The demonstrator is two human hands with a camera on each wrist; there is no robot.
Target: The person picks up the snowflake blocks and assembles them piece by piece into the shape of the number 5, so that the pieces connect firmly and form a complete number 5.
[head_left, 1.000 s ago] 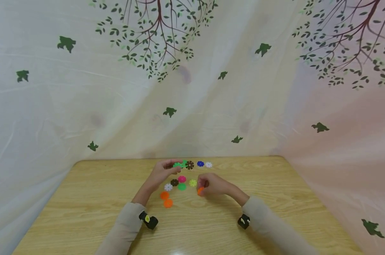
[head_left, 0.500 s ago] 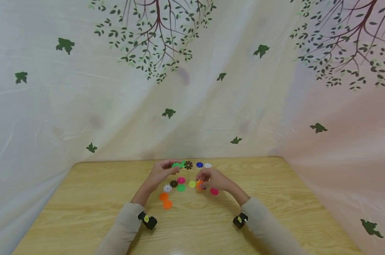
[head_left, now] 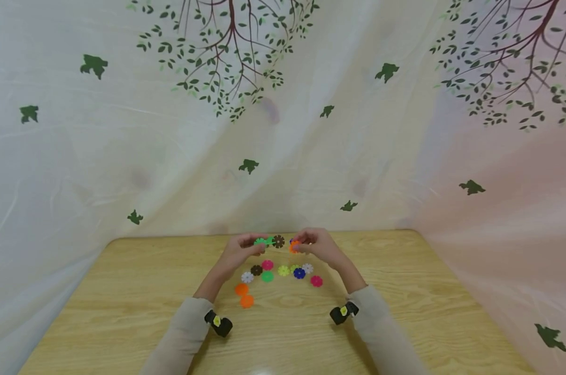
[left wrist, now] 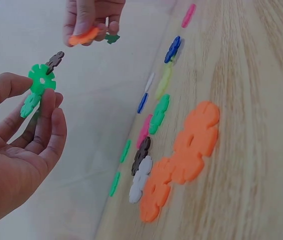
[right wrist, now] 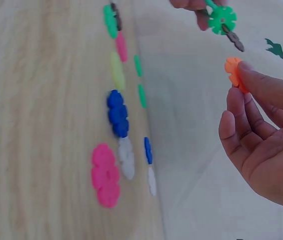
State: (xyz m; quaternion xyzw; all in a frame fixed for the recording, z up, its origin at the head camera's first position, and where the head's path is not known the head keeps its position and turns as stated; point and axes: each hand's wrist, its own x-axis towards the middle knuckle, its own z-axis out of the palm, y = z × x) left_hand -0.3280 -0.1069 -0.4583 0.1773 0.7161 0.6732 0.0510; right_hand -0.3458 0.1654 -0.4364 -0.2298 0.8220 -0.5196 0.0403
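Note:
My left hand [head_left: 237,256] pinches a small chain of slotted flower-shaped plastic discs, held above the table. In the left wrist view the chain shows one green disc [left wrist: 35,75], a second green disc [left wrist: 30,105] joined at an angle, and a brown disc [left wrist: 56,61] slotted into the far side. Between thumb and fingers of my right hand [head_left: 325,249] is an orange disc [right wrist: 232,68], partly covered by the thumb. It faces the brown disc across a small gap, clearly apart from it in the right wrist view.
Loose discs lie on the wooden table [head_left: 395,312]: two orange discs [left wrist: 196,142] at the near left, then white, brown, pink, green, yellow and blue ones. A pink disc [head_left: 316,281] lies at the right. Behind the table's far edge hangs a printed cloth [head_left: 194,172].
My right hand has lifted the orange disc off the table and carried it away from me, up to the level of the chain. The left hand has stayed nearly still.

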